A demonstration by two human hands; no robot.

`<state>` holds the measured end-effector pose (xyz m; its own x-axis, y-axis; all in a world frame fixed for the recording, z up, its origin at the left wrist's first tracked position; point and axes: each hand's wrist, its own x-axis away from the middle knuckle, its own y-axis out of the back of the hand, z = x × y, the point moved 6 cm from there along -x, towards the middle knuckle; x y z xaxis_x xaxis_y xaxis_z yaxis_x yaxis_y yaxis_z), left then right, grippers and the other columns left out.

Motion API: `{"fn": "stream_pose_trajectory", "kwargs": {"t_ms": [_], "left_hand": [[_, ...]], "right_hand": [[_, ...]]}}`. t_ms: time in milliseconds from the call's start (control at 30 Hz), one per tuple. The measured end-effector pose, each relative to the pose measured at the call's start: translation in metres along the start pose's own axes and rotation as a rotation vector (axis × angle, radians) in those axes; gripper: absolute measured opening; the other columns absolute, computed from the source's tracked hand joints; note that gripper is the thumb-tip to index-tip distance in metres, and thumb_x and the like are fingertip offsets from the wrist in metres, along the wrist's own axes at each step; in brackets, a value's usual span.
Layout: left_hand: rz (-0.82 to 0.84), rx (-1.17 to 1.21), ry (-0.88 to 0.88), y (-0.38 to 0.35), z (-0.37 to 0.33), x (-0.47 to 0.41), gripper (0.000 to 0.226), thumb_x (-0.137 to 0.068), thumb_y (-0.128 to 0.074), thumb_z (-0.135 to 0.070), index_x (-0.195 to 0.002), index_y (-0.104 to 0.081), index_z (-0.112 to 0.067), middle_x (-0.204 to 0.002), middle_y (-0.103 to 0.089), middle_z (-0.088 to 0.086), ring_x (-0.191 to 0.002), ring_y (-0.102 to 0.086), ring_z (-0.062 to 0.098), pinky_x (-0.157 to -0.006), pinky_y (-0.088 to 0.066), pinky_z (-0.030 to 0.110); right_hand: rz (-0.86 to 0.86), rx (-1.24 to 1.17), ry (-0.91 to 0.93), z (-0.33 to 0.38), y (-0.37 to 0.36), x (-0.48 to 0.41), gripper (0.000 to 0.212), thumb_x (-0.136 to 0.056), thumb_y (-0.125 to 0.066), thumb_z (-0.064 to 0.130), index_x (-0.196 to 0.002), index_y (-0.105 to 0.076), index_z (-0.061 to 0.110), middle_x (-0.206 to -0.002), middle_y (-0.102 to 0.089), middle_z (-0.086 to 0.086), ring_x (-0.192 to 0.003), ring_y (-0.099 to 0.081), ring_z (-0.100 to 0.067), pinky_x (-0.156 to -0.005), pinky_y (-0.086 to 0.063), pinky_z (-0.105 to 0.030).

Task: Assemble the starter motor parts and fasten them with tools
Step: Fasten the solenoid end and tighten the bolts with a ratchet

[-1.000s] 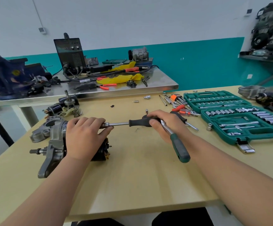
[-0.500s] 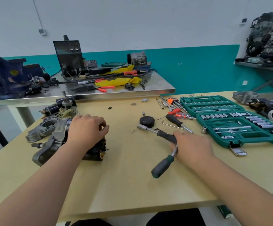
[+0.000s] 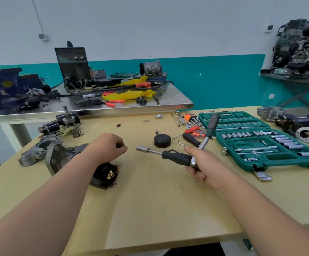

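Two hands are showing, the left hand [image 3: 107,145] and the right hand [image 3: 204,164], and two tools are showing with them: one black-handled driver [image 3: 175,157] and one green-handled ratchet [image 3: 212,124]. One socket case [image 3: 286,159] and one black disc [image 3: 162,140] are lying nearby.

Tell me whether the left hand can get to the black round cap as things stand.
Probably yes. The left hand holds nothing visible, and bare tabletop lies between it and the black round cap. Only the tip of the socket driver in the right hand juts close to that path.
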<state>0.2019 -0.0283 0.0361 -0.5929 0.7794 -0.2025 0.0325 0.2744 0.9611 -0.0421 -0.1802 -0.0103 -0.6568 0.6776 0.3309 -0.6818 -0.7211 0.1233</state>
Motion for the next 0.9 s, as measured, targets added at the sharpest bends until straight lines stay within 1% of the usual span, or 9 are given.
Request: {"fn": "stream_pose_trajectory", "kwargs": {"t_ms": [67,167,200,267,367,500,567,800,900], "left_hand": [[-0.051,0.008,-0.07,0.002,-0.01,0.001,0.027,-0.091,-0.052,-0.048,-0.102,-0.066,-0.029,-0.089,-0.063,-0.014,-0.08,-0.058,0.007,-0.068,-0.05,0.027],[-0.15,0.057,-0.349,0.005,-0.053,0.019,0.053,-0.086,-0.041,-0.067,-0.124,-0.055,-0.033,-0.116,-0.053,-0.015,-0.111,-0.045,0.007,-0.094,-0.039,0.03],[-0.15,0.005,-0.441,0.0,-0.07,0.026,0.056,-0.086,-0.038,-0.069,-0.125,-0.054,-0.032,-0.117,-0.053,-0.012,-0.115,-0.045,0.011,-0.096,-0.036,0.031],[-0.122,-0.177,-0.532,-0.01,-0.094,0.034,0.049,-0.09,-0.032,-0.066,-0.108,-0.056,-0.028,-0.1,-0.055,-0.01,-0.102,-0.052,0.016,-0.08,-0.037,0.028],[-0.048,-0.272,-0.475,-0.018,-0.098,0.033,0.037,-0.094,-0.029,-0.06,-0.088,-0.042,-0.026,-0.075,-0.042,-0.011,-0.073,-0.05,0.017,-0.06,-0.033,0.03],[-0.106,-0.033,-0.427,-0.01,-0.096,0.039,0.045,-0.096,-0.032,-0.053,-0.081,-0.051,-0.015,-0.064,-0.05,-0.005,-0.061,-0.049,0.02,-0.054,-0.035,0.033],[-0.114,0.019,-0.435,-0.008,-0.098,0.042,0.046,-0.096,-0.033,-0.051,-0.079,-0.052,-0.013,-0.062,-0.051,-0.003,-0.059,-0.048,0.019,-0.052,-0.033,0.032],[-0.116,0.127,-0.394,-0.017,-0.101,0.049,0.054,-0.089,-0.025,-0.059,-0.074,-0.048,-0.014,-0.06,-0.048,-0.002,-0.057,-0.046,0.021,-0.051,-0.031,0.032],[-0.1,0.196,-0.27,-0.021,-0.096,0.043,0.054,-0.087,-0.022,-0.065,-0.066,-0.041,-0.019,-0.058,-0.047,-0.001,-0.054,-0.045,0.019,-0.051,-0.031,0.032]], "right_hand": [[0.094,-0.099,0.029,0.001,-0.007,0.003,0.039,-0.094,-0.047,0.045,-0.091,-0.059,0.008,-0.048,-0.044,-0.008,-0.035,-0.021,-0.016,-0.041,-0.019,-0.023],[0.235,-0.223,0.043,0.002,-0.014,0.006,0.051,-0.096,-0.044,0.045,-0.092,-0.067,0.0,-0.044,-0.039,-0.007,-0.034,-0.017,-0.015,-0.039,-0.014,-0.022],[0.27,-0.236,0.047,0.002,-0.014,0.006,0.055,-0.096,-0.042,0.046,-0.091,-0.07,-0.001,-0.043,-0.037,-0.007,-0.033,-0.017,-0.014,-0.039,-0.014,-0.021],[0.275,-0.233,0.06,0.003,-0.011,0.006,0.06,-0.096,-0.039,0.052,-0.089,-0.072,0.002,-0.042,-0.037,-0.006,-0.033,-0.019,-0.014,-0.037,-0.016,-0.021],[0.072,-0.145,0.204,0.006,0.005,0.0,0.059,-0.097,-0.03,0.059,-0.098,-0.067,0.014,-0.046,-0.042,-0.003,-0.034,-0.029,-0.012,-0.038,-0.022,-0.023],[0.411,-0.666,0.35,0.016,-0.003,0.01,0.032,-0.092,-0.042,0.044,-0.091,-0.06,0.017,-0.053,-0.043,0.003,-0.038,-0.029,-0.011,-0.04,-0.026,-0.023],[0.555,-0.763,0.35,0.021,-0.01,0.018,0.023,-0.088,-0.048,0.038,-0.096,-0.062,0.02,-0.054,-0.044,0.006,-0.039,-0.033,-0.009,-0.042,-0.029,-0.022],[0.486,-1.015,0.277,0.027,-0.018,0.025,0.019,-0.079,-0.054,0.021,-0.074,-0.071,0.012,-0.04,-0.034,0.007,-0.031,-0.03,-0.007,-0.037,-0.029,-0.02],[0.486,-1.188,0.392,0.034,0.01,0.026,0.017,-0.084,-0.049,0.024,-0.077,-0.062,0.015,-0.041,-0.034,0.007,-0.031,-0.03,-0.005,-0.038,-0.027,-0.018]]}}
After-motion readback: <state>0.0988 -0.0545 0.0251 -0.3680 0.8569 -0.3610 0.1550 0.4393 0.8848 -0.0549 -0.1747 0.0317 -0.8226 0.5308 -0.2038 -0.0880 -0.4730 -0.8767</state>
